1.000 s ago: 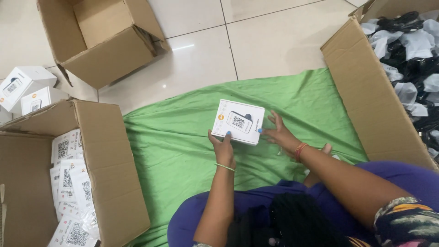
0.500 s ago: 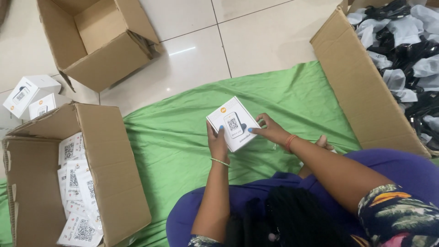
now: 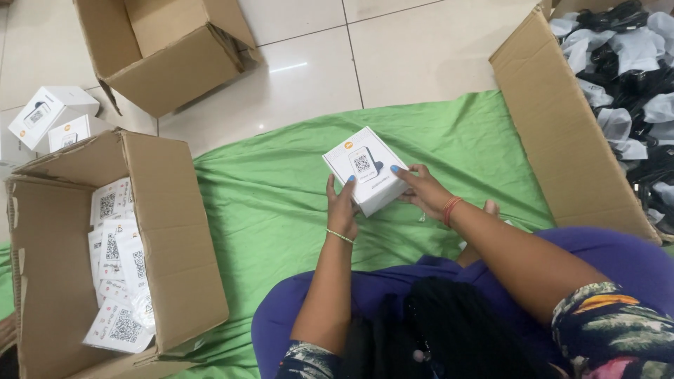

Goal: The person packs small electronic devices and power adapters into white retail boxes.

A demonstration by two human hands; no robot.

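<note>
A green cloth (image 3: 281, 203) lies between cardboard boxes (image 3: 168, 49) (one (image 3: 175, 231) holds white leaflets (image 3: 116, 274)).

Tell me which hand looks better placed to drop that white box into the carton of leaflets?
Probably the left hand: it grips the white box on the side facing the leaflet carton. The right hand holds the far side.

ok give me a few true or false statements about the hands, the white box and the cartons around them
1. Both hands hold the small white box, the left hand at its near edge and the right hand at its side. True.
2. The box rests flat on the green cloth. False: it is held above the cloth.
3. The carton on the left holds white leaflets. True.
4. The carton on the right is full of white boxes. False: it holds dark items in clear bags.
</note>
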